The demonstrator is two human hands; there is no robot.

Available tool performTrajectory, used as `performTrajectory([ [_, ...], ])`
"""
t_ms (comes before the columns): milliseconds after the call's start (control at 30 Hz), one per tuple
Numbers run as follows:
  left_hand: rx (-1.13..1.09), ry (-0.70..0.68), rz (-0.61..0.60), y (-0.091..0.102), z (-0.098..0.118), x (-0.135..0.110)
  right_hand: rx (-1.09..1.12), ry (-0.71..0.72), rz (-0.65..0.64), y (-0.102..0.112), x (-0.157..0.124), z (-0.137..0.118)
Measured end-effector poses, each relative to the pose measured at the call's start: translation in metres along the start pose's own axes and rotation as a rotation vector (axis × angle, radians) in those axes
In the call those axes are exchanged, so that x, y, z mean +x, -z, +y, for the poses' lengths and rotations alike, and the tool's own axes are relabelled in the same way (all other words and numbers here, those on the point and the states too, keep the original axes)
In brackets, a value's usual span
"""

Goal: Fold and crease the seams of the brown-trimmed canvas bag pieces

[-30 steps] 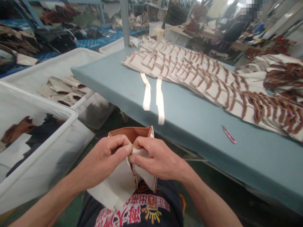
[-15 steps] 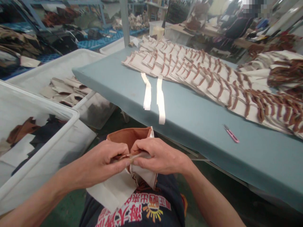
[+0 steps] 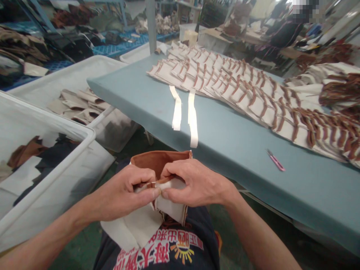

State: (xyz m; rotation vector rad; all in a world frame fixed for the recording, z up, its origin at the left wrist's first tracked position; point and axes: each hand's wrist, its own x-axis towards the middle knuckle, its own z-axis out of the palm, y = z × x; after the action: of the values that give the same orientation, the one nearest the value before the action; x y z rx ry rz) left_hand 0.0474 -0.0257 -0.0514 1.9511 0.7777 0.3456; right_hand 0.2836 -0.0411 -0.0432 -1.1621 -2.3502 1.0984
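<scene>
Over my lap is a cream fabric piece with a brown lining (image 3: 160, 159), its brown inner side facing up and curving away from me. My left hand (image 3: 126, 189) pinches its near edge between thumb and fingers. Right beside it, my right hand (image 3: 194, 183) grips the same edge, the two thumbs almost touching. A cream flap (image 3: 132, 228) of the fabric hangs below my left hand against a dark printed apron (image 3: 182, 245). What my fingertips press on inside the fold is partly hidden.
A blue-grey table (image 3: 225, 142) bears overlapping rows of cream pieces with brown edges (image 3: 239, 90). Two white strips (image 3: 192, 120) and pink thread snips (image 3: 276, 161) lie nearer me. White bins (image 3: 70, 165) with fabric stand left. A person (image 3: 287, 33) sits in the background.
My right hand has shifted slightly right and up, spreading the fabric's edge. More of the cream face and brown rim shows beneath it. My left hand keeps its pinch.
</scene>
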Motion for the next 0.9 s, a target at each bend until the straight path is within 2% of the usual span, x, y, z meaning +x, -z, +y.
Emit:
performTrajectory([
  [167,-0.127,-0.078,-0.085,0.011,0.012,0.003,-0.084,0.057,0.008,0.013,0.0,-0.018],
  [300,0.088,-0.231,0.041,0.009,0.021,0.002,-0.111,0.077,0.036,0.021,0.003,-0.026],
  [367,0.167,-0.259,0.086,0.006,0.023,0.001,-0.098,0.087,0.057,0.02,0.004,-0.027],
  [567,0.147,-0.192,0.033,0.011,0.022,0.0,-0.102,0.087,0.083,0.011,0.006,-0.022],
  [700,0.272,-0.198,-0.023,0.021,0.025,-0.003,-0.148,0.055,0.039,0.008,0.008,-0.024],
  [900,0.483,-0.255,0.108,0.022,0.017,-0.006,-0.344,-0.086,-0.051,0.005,0.017,-0.027],
])
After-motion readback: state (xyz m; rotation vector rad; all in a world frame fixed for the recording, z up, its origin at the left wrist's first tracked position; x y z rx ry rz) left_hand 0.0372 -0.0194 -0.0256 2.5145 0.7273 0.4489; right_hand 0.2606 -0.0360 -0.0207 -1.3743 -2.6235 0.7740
